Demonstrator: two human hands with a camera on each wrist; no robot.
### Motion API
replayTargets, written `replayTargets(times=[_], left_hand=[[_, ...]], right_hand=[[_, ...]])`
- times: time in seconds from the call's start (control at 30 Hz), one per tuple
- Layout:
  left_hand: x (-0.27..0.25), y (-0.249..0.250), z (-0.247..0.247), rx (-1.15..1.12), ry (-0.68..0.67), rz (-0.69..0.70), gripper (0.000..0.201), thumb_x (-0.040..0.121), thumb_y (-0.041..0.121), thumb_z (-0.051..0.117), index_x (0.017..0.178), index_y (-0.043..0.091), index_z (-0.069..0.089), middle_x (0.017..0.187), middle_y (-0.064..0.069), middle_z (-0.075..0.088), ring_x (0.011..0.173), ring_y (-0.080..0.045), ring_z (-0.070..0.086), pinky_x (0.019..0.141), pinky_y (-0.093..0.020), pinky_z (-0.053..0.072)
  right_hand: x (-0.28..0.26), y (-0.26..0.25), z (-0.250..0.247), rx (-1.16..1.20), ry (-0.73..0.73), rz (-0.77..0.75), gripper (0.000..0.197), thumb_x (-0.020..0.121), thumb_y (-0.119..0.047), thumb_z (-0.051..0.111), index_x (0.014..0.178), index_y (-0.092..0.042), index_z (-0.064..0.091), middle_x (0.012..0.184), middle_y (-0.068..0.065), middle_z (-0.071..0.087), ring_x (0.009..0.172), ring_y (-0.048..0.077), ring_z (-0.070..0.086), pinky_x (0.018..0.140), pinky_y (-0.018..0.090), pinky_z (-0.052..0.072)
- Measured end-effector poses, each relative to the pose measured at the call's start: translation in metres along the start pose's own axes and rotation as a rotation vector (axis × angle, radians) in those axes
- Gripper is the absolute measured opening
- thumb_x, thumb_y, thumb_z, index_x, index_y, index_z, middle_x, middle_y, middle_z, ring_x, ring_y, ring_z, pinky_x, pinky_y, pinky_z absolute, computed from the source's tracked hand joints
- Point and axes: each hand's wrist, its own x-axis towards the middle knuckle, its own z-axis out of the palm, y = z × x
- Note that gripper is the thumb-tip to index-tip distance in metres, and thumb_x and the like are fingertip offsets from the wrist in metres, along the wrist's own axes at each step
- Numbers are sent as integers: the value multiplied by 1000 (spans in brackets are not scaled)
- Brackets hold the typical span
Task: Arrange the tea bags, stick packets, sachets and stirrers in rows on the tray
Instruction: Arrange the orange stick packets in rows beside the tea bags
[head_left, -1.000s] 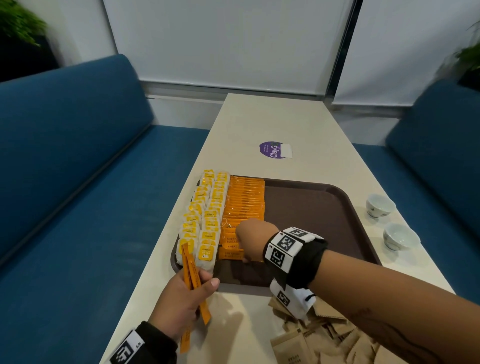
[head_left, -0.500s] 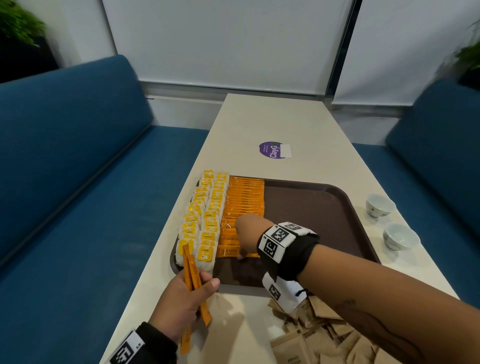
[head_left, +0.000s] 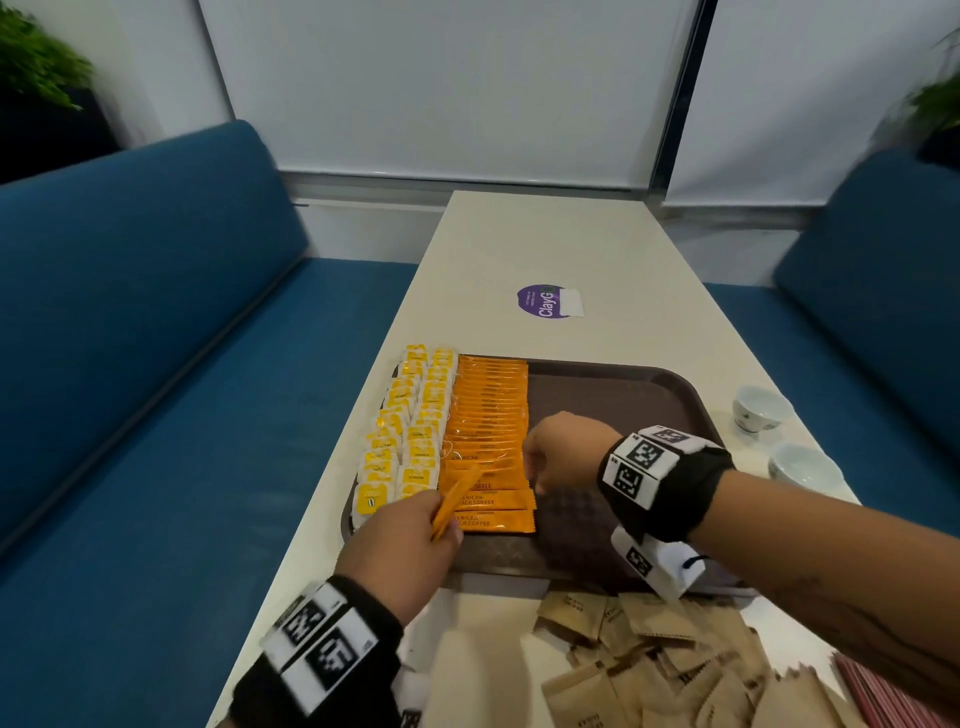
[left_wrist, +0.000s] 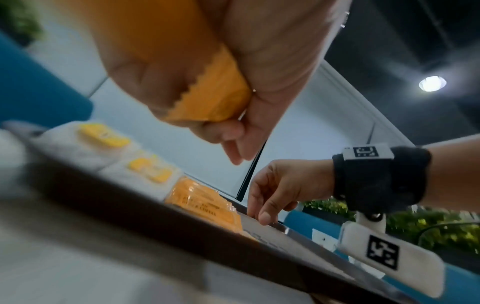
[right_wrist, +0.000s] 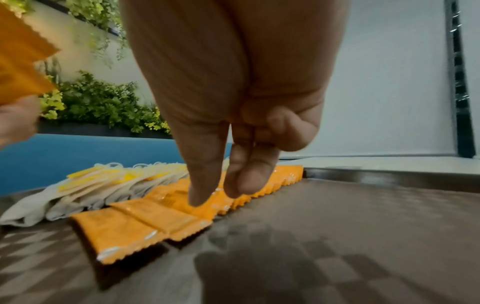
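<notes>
Left hand (head_left: 400, 551), lower centre of head view, fingers clenched round few orange stick packets (head_left: 453, 503), held tilted above near edge of brown tray (head_left: 649, 410). Right hand (head_left: 563, 452) mid-frame, holds nothing, fingers (right_wrist: 200, 185) loosely extended, tips at right edge of orange packet row (head_left: 488, 441). Tea bag rows (head_left: 405, 436) left of it. Brown sachets (head_left: 675, 660) heaped on surface (head_left: 545, 249), lower right.

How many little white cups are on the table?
2. One white cup sits on the table just right of the tray; the other cup is beside it, nearer the person. The right arm could hide more.
</notes>
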Motion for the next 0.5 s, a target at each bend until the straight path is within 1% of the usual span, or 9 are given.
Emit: replayTargets(times=[0.07,0.13,0.2,0.3,0.33,0.37,0.43,0.5], left_hand=[[13,13,-1,149,-11,30,12,94,32,45,85,28,53,78,8,56,72,-12,52,57,-24,35],[25,21,3,227,-64,36,9,94,30,46,88,28,54,81,8,56,77,-13,54,62,-24,39],[35,24,9,273,-124,17,6,93,27,48,88,28,52,82,7,54,79,-15,55,69,-26,44],[42,25,16,343,-179,-6,6,92,21,47,89,26,50,83,6,51,78,-15,51,69,-27,41],[43,25,18,365,-192,-9,7,92,19,47,91,26,50,85,5,52,78,-16,51,68,-27,40],[44,25,19,387,-206,-7,9,91,18,47,95,25,51,89,4,55,79,-16,52,68,-27,40],[45,26,22,429,-236,4,18,91,15,47,106,22,54,101,1,61,89,-19,58,70,-27,41],[46,28,24,460,-255,12,25,90,12,47,113,21,53,110,-2,61,98,-21,60,73,-28,42]], right_hand=[[3,-5,5,-55,-26,-31,21,81,-24,72,101,-17,68,105,-1,65,99,18,60,74,26,45],[6,-10,9,-107,-38,-48,23,82,-26,71,101,-15,66,105,2,64,99,20,60,71,27,43],[9,-15,12,-157,-44,-66,25,83,-28,70,103,-13,65,106,3,63,99,21,60,69,27,43],[11,-17,14,-181,-62,-78,35,84,-31,68,113,-12,64,113,4,62,103,23,59,77,30,48],[12,-17,14,-187,-67,-80,35,85,-32,68,112,-11,64,112,5,63,100,22,59,77,30,48],[12,-16,14,-190,-73,-76,32,85,-32,67,109,-10,65,109,7,64,94,21,59,74,29,47],[14,-13,14,-164,-90,-51,30,86,-30,67,105,-7,66,107,9,65,87,21,58,69,27,46],[16,-10,14,-100,-98,-22,28,87,-25,66,107,-5,67,110,11,65,94,24,61,74,29,48]])
